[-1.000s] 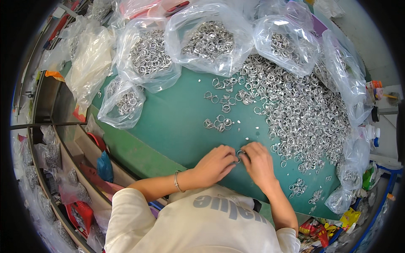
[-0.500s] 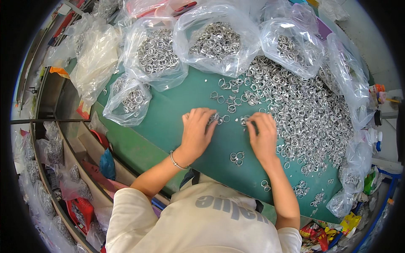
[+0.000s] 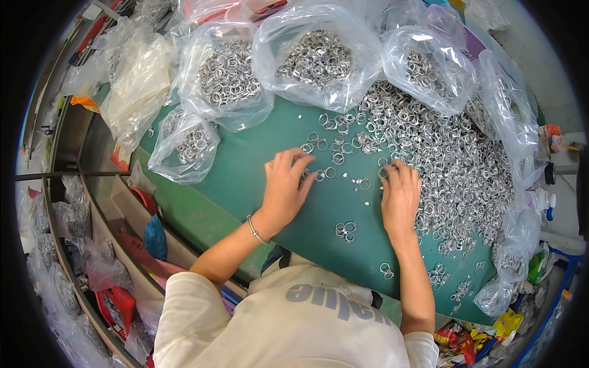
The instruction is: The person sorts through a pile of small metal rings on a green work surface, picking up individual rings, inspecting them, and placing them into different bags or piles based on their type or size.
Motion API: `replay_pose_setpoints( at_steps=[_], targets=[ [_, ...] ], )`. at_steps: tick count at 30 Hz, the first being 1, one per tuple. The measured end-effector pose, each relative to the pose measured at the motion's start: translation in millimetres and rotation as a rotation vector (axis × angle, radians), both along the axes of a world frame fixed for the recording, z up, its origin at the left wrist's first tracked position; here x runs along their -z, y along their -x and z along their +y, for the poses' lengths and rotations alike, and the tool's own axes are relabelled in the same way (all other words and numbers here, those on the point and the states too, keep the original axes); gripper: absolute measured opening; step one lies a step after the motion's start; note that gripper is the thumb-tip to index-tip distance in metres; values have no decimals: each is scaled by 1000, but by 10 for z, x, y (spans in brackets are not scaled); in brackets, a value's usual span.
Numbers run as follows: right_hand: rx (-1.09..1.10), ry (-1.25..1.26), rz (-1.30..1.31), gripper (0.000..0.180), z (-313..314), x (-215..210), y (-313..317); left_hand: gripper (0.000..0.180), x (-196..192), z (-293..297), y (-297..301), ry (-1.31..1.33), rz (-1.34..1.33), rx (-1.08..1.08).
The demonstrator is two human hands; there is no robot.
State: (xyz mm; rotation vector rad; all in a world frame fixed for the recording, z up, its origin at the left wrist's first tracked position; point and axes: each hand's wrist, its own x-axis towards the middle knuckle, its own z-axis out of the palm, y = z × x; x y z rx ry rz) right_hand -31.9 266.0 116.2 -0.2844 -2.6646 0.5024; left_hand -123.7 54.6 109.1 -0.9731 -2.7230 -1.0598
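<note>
Small silver metal rings lie scattered over the green tabletop (image 3: 245, 159). My left hand (image 3: 283, 187) is curled, with rings (image 3: 318, 176) between its thumb and fingers; its palm is hidden. To the right, my right hand (image 3: 402, 193) pinches a ring (image 3: 383, 173) at the left edge of the big ring pile (image 3: 457, 172). Between the hands lie a single ring (image 3: 364, 183) and a few small whitish bits. A small cluster of rings (image 3: 345, 230) sits nearer to me, between my forearms.
Clear plastic bags of rings stand along the far side: a left one (image 3: 227, 73), a middle one (image 3: 316, 58), a right one (image 3: 426, 73) and a smaller one (image 3: 195, 142). Shelves (image 3: 101, 214) with bagged parts are on the left. Bottles (image 3: 546, 199) stand at the right edge.
My right hand has moved right, from the loose rings in the middle to the pile's edge, leaving a ring and whitish bits exposed. My left hand has stayed nearly in place.
</note>
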Motion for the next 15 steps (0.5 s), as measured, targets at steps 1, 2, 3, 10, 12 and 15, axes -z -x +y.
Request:
replay_pose_setpoints(
  at_steps=[1,2,3,10,12,15],
  targets=[
    [-4,-40,-6,17,-45,-40,-9,35,-13,-3,-14,29,-12,23],
    [-9,-80,-13,17,-90,-79,-17,34,-24,14,-20,65,18,12],
    [-47,-78,-9,19,-139,-108,-34,32,-39,36,-39,105,46,4],
    [-59,35,-23,13,-182,-45,-50,26,37,22,-33,54,46,40],
    [-166,124,-79,12,-206,-138,-129,23,37,10,-54,47,22,16],
    [-341,186,-247,14,-300,-179,-279,19,2,61,-72,38,6,3]
  ],
)
